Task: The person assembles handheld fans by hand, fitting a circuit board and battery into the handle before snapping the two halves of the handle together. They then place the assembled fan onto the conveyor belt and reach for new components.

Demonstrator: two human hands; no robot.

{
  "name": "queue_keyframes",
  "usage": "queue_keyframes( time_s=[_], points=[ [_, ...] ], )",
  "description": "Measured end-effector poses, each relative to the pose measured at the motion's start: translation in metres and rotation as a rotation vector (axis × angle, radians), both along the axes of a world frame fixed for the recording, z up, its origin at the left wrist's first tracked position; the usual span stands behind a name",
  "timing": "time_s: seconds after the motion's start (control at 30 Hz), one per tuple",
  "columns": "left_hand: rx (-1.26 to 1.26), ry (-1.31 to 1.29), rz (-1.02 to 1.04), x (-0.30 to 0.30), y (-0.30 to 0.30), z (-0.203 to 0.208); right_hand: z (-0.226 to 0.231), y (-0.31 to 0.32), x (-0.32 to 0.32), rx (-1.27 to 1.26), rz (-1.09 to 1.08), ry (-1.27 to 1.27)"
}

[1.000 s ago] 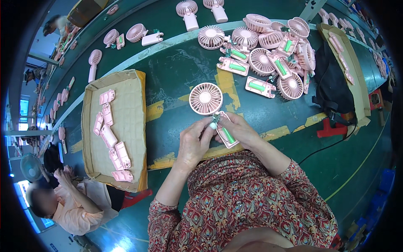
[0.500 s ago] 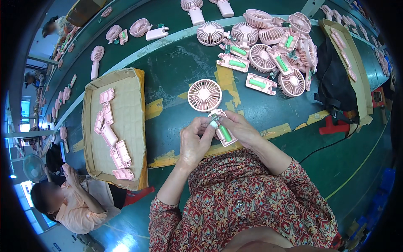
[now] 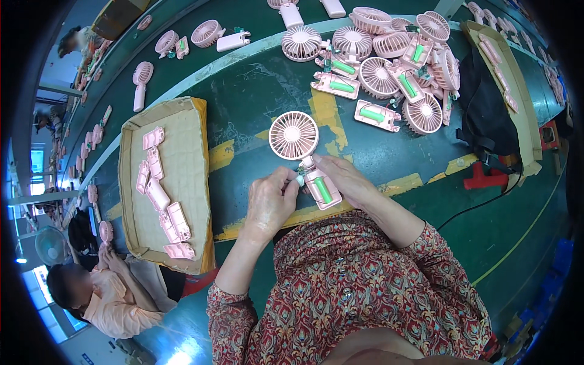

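A pink handheld fan lies in front of me with its round grille pointing away. Its handle is uncovered, showing a green battery cell and thin wires. My right hand grips the handle at the neck, thumb and fingers along its right side. At the handle's left edge, beside the small circuit board, the fingertips of my left hand are pinched together. A small white bit shows at those fingertips; I cannot make out what they hold.
A cardboard tray with several pink handle covers stands left. Fans with uncovered handles are heaped at the far right, near a black bag and another tray. A co-worker sits at lower left.
My left hand has drawn slightly left, off the board. The fan has shifted a little left, and my right hand has moved up around its neck. The co-worker now holds up a pink fan.
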State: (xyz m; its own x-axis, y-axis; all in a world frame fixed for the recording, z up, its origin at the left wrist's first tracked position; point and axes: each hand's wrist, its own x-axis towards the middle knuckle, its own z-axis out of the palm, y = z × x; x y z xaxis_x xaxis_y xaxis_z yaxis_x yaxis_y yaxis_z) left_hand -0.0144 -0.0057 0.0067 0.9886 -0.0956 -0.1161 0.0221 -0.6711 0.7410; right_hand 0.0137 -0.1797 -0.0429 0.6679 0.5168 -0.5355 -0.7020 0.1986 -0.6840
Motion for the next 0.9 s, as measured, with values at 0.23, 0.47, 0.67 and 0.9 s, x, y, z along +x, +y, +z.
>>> queue_keyframes(
  time_s=[0.23,0.47,0.67,0.9],
  points=[
    [-0.031,-0.159,-0.054,-0.001,-0.003,-0.011,0.0,0.003,-0.003,-0.003,-0.092,-0.058],
    [-0.222,-0.048,0.021,-0.005,-0.008,-0.022,-0.004,-0.001,-0.003,0.081,-0.056,0.004],
    [-0.259,-0.028,0.055,-0.009,-0.012,-0.028,-0.01,-0.001,-0.004,0.081,-0.063,-0.004],
    [-0.256,-0.084,0.078,-0.011,-0.014,-0.034,-0.012,-0.003,-0.005,0.092,-0.048,-0.007]
  ],
)
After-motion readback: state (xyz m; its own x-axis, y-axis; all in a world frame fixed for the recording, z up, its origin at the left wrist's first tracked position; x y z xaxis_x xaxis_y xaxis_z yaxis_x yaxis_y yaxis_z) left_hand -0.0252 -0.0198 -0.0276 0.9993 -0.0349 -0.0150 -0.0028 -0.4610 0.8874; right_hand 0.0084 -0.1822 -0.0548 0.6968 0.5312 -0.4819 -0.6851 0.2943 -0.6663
